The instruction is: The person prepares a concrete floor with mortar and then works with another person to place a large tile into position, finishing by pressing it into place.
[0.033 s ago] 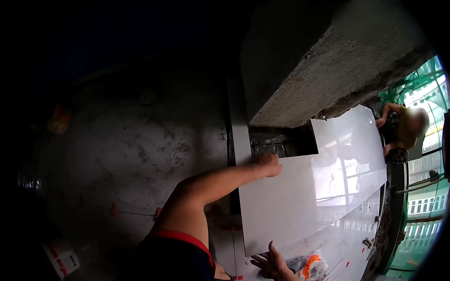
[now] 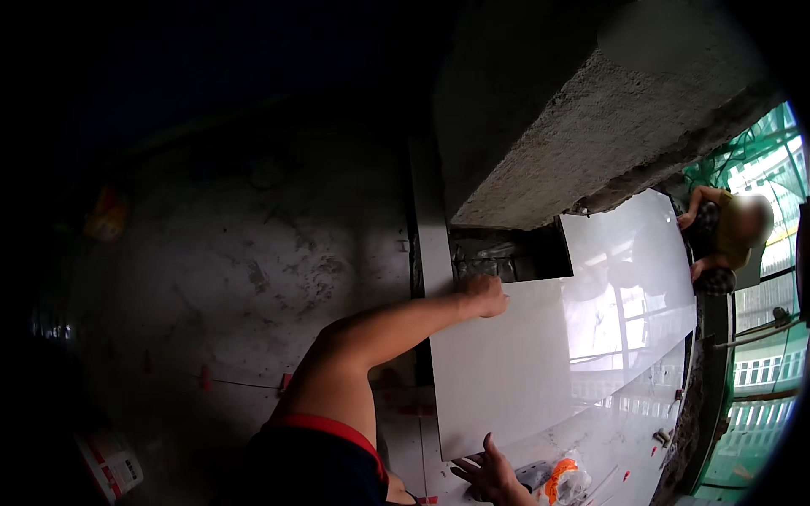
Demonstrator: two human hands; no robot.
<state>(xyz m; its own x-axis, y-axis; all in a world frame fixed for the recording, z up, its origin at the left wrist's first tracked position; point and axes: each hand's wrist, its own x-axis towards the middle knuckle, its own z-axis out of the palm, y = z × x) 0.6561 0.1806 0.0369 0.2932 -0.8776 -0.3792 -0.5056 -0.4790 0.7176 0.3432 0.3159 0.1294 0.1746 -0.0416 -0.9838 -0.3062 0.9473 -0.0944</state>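
A large, glossy, pale tile (image 2: 506,363) with a rectangular cutout stretches from in front of me to the far right. My left hand (image 2: 483,297) is closed on the tile's edge at the near corner of the cutout. By the tile's near edge is my right hand (image 2: 491,474), fingers spread and thumb raised; whether it touches the tile I cannot tell. Across the tile, at its far right end, a person (image 2: 734,228) crouches with both hands at the edge.
A rough concrete column (image 2: 548,143) rises beside the cutout. A strip of pale tile (image 2: 434,261) lies to the left. An orange and clear plastic bag (image 2: 564,482) lies on the floor near my right hand. At the lower left stands a white bucket (image 2: 114,464); red tile spacers (image 2: 205,377) dot the floor joint.
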